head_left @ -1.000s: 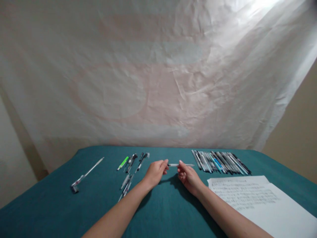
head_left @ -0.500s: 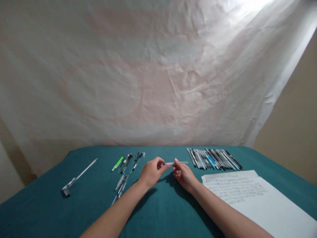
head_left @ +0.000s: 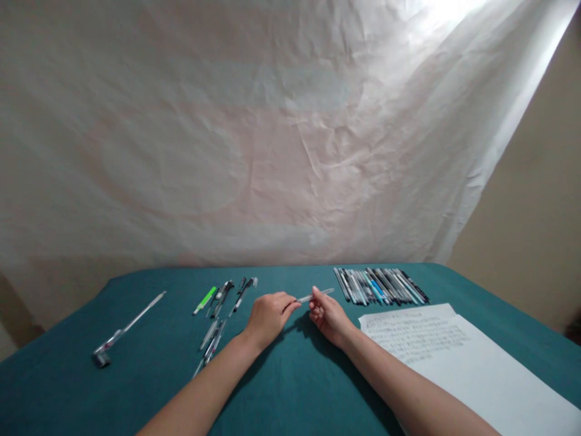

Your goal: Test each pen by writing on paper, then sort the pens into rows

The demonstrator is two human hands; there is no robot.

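Note:
Between my two hands, a little above the green cloth, is a slim clear pen (head_left: 305, 299). The fingers of my left hand (head_left: 271, 315) are closed on its dark left end. My right hand (head_left: 330, 315) pinches the clear barrel between thumb and forefinger, its other fingers curled in. The pen's clear right end sticks out past my right thumb and tilts slightly upward. Left of my left hand lie loose pens (head_left: 213, 339) and a bright green highlighter (head_left: 204, 300).
A tight row of pens (head_left: 381, 286) lies at the back right. Sheets of paper with handwriting (head_left: 422, 339) cover the right front. A long thin clear item with a dark end (head_left: 129, 327) lies far left. Behind the green-covered table (head_left: 149, 387) hangs a pale wrinkled sheet (head_left: 272, 151).
The view has turned a little to the right, so everything sits further left. My left fingers have closed over more of the pen's dark end, and the pen tilts more.

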